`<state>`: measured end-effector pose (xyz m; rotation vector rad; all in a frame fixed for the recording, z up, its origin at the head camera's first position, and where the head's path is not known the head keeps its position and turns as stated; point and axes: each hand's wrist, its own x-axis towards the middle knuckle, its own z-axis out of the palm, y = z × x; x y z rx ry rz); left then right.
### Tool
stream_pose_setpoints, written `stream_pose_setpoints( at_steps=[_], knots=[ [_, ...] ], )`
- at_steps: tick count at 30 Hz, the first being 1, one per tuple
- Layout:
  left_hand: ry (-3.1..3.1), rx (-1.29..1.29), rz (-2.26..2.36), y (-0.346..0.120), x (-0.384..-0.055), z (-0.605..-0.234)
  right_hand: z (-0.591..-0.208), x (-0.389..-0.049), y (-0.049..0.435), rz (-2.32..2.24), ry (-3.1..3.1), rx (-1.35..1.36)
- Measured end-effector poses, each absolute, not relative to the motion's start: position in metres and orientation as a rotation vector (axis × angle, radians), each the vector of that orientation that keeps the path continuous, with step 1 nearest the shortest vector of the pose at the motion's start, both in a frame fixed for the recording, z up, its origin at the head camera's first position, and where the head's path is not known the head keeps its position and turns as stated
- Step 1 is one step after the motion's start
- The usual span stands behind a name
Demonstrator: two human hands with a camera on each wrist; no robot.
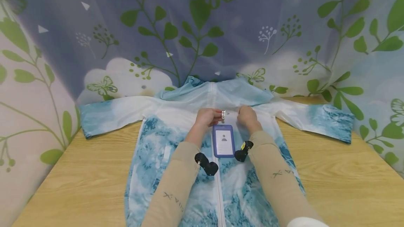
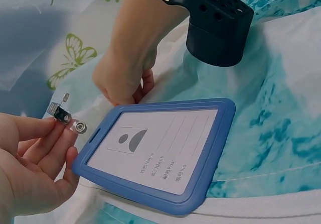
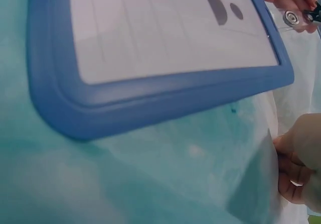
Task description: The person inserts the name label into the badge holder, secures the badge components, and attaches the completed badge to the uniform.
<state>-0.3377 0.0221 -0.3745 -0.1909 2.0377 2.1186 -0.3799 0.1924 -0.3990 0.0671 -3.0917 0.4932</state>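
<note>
A blue-framed badge holder (image 1: 224,141) with a white card lies face up over the front of a blue-and-white zip jacket (image 1: 167,132). My left hand (image 1: 208,117) pinches the metal clip (image 2: 62,115) at the top of the holder, between thumb and fingers. A clear strap with a round snap (image 2: 79,127) hangs by the clip. To the right of the holder, my right hand (image 1: 247,116) pinches the jacket's fabric near the chest, its fingertips (image 3: 288,189) curled at a fold. Part of that hand is cut off in the right wrist view.
The jacket's sleeves spread left (image 1: 110,115) and right (image 1: 325,118) across a wooden table (image 1: 341,171). A patterned curtain (image 1: 246,38) with leaves and butterflies hangs behind, touching the collar area. Black wrist cameras (image 1: 206,164) sit on both cuffs, close to the badge holder.
</note>
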Motion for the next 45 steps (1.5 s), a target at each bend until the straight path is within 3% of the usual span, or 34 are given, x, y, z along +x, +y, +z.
stream_pose_setpoints(
  at_steps=[17,27,39,45],
  knots=[
    [2.022,-0.271,2.116,0.023,-0.338,-0.377,-0.4,-0.381,0.189,0.491,-3.085,0.055],
    [2.043,-0.259,2.098,0.021,-0.337,-0.377,-0.399,-0.381,0.189,0.66,-3.09,-0.13],
    [2.008,-0.235,2.12,0.02,-0.338,-0.38,-0.401,-0.382,0.196,0.814,-2.962,-0.096],
    [2.037,-0.239,2.122,0.019,-0.339,-0.378,-0.402,-0.383,0.201,0.878,-2.942,0.045]
  ],
)
